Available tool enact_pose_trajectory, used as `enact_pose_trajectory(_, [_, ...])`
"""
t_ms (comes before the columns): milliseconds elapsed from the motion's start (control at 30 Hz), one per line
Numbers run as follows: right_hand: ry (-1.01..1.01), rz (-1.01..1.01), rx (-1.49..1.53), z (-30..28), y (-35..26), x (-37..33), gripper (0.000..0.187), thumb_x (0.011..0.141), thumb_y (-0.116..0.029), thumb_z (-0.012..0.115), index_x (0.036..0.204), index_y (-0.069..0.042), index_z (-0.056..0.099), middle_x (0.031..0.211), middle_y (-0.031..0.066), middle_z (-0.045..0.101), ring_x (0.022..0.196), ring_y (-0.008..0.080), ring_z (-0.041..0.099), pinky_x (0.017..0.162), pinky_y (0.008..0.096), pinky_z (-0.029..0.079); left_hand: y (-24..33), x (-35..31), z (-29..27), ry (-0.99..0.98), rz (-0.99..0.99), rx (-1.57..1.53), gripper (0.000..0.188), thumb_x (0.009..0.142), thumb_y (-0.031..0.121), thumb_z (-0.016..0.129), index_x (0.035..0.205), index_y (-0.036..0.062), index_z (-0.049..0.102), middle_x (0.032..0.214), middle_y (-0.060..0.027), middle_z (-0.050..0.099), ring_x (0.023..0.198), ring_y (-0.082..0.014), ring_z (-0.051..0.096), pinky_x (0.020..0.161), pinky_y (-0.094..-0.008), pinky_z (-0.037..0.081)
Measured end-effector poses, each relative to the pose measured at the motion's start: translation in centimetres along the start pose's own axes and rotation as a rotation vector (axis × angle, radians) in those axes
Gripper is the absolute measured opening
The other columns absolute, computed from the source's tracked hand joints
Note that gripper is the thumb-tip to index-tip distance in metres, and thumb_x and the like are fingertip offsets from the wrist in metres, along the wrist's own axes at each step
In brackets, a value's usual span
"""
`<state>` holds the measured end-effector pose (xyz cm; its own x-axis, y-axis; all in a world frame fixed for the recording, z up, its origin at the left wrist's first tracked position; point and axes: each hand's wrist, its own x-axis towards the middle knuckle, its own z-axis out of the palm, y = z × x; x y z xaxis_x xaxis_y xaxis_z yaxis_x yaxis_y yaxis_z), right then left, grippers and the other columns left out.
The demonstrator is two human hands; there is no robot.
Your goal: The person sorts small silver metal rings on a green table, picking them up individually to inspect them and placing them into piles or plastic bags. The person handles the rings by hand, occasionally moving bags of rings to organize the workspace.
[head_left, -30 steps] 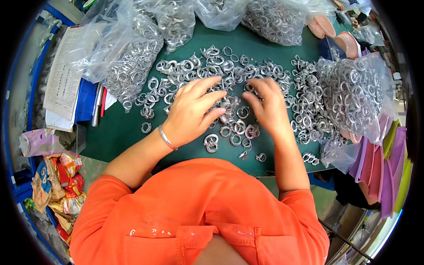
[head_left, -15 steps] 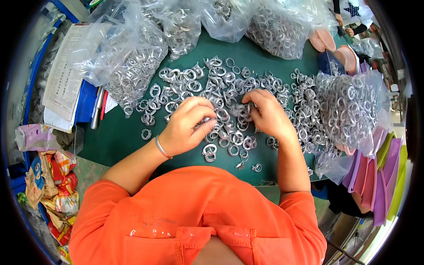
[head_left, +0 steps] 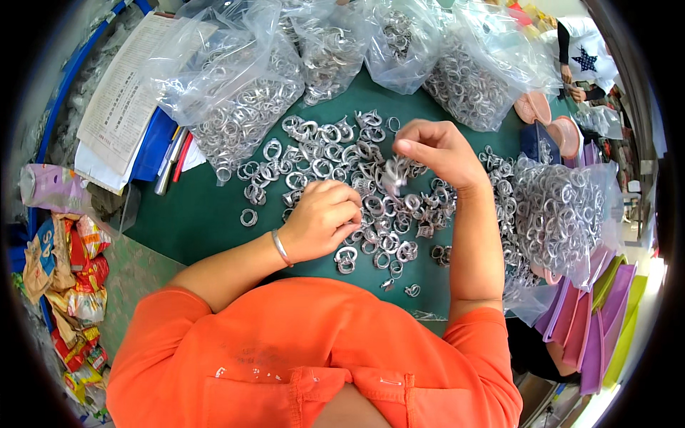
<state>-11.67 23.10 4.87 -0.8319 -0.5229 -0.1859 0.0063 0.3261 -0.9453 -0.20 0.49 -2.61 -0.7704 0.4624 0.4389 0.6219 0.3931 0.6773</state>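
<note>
Silver-grey metal rings (head_left: 332, 151) lie in a loose, tangled spread over the green tabletop (head_left: 185, 225). My right hand (head_left: 446, 153) is raised over the far part of the spread, thumb and fingers pinched together. A smeared clump of rings (head_left: 394, 176) hangs right below those fingertips and seems to be in their grip. Lower and to the left, my left hand (head_left: 325, 220) rests at the near edge of the pile. Its fingers are curled in against the thumb, and whatever they hold is hidden.
Clear plastic bags full of rings (head_left: 250, 107) line the far edge. Another full bag (head_left: 560, 207) stands at the right beside pink baskets (head_left: 564, 135). Printed papers (head_left: 118, 107) and pens (head_left: 175, 160) lie at the left. A co-worker's hands (head_left: 571, 85) show at the far right.
My right hand has lifted up and away from the middle of the pile, with blurred rings below it. My left hand stays curled by the rings. The whole view has shifted slightly.
</note>
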Motion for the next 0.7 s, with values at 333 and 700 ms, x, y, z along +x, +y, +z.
enact_pose_trajectory(333, [0.3,-0.119,-0.63,6.7,4.3,5.6,0.019,0.074,-0.015,0.073,0.086,-0.001,0.068,0.086,0.0157,0.062,0.087,0.0372,0.056,0.08,0.0437,0.047,-0.3,-0.9,0.2,0.086,0.12,-0.153,0.02,0.072,0.007,0.073,0.088,0.0093,0.063,0.095,-0.0039,0.064,0.096,-0.0238,0.059,0.084,-0.0388,0.043])
enact_pose_trajectory(700, [0.173,-0.083,-0.217,1.8,-1.1,0.2,0.009,0.082,0.0,0.066,0.09,0.003,0.067,0.083,0.008,0.069,0.077,0.0111,0.064,0.064,0.0273,0.05,-0.4,-1.2,-0.3,0.003,0.296,-0.212,0.014,0.076,0.011,0.074,0.086,0.0089,0.065,0.099,-0.0038,0.063,0.098,-0.0228,0.061,0.089,-0.0385,0.044])
